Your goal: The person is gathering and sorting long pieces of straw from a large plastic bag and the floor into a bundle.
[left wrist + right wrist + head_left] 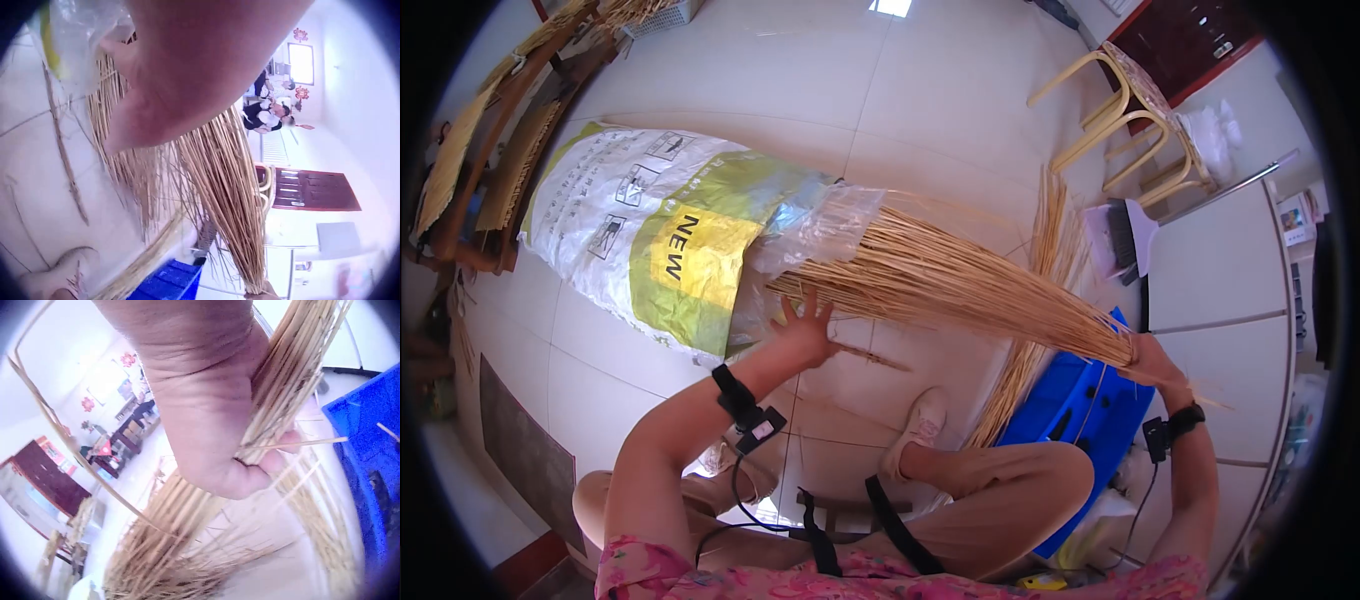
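A long bundle of straw stalks (970, 285) runs from the mouth of a white, green and yellow plastic bag (690, 240) to the right hand (1155, 362). In the right wrist view the right hand (219, 437) has its fingers curled round the bundle's narrow end (294, 375). The left hand (805, 335) lies beside the bundle near the bag's opening, fingers spread. In the left wrist view the left hand (140, 106) is over the stalks (219, 181) near clear plastic (81, 37); its fingertips are partly hidden.
More stalks (1010, 385) lie on the floor beneath the bundle, beside a blue container (1090, 400). A dustpan with a brush (1122, 240) and a chair (1145, 110) stand at the right. At the left is a wooden rack (515, 150). The person's shoe (927, 415) is below the bundle.
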Tool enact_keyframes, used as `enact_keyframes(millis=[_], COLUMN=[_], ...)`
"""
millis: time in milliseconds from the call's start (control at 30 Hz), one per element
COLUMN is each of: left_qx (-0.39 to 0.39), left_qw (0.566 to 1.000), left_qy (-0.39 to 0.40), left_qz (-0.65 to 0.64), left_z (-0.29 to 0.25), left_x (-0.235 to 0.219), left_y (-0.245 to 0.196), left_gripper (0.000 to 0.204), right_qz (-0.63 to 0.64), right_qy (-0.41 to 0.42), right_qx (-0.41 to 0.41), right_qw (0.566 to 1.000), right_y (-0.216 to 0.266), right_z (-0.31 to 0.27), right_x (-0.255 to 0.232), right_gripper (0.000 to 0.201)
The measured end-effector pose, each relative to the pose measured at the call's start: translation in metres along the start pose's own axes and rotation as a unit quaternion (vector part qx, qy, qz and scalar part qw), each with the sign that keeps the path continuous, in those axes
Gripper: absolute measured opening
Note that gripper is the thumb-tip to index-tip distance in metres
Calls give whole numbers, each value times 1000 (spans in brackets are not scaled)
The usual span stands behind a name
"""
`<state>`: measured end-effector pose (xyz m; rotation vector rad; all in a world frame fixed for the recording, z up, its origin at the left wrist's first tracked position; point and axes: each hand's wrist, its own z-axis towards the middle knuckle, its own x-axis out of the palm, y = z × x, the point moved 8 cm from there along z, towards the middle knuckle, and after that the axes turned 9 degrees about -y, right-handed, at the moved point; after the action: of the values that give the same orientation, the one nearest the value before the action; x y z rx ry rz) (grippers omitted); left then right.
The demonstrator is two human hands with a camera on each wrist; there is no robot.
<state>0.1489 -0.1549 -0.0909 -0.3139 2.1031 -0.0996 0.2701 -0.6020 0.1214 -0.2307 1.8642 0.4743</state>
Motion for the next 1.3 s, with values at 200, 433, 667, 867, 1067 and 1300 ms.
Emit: enact_keyframes(millis=[200, 433, 667, 867, 1067, 1300], left_qx=[114, 187, -1, -8, 37, 54], left_qw=[756, 270, 185, 169, 169, 188], left_qy=[211, 115, -71, -82, -67, -49], left_qz=[-609, -938, -980, -982, -983, -979], left_z=[-14, 11, 49, 75, 74, 59], left_x=[33, -27, -6, 14, 13, 15], left_y=[-98, -167, -122, -104, -101, -100], left_gripper=[93, 82, 48, 42, 41, 43], right_qz=[131, 119, -30, 134, 216, 298], right_qy=[127, 164, 150, 209, 441, 325], right_qx=[148, 122, -8, -50, 127, 47], right_qw=[972, 972, 988, 967, 862, 896], right_y=[41, 74, 107, 96, 49, 129], right_z=[-32, -53, -39, -26, 10, 119], right_x=[-17, 5, 58, 89, 66, 129], right_gripper=[23, 18, 28, 43, 56, 74])
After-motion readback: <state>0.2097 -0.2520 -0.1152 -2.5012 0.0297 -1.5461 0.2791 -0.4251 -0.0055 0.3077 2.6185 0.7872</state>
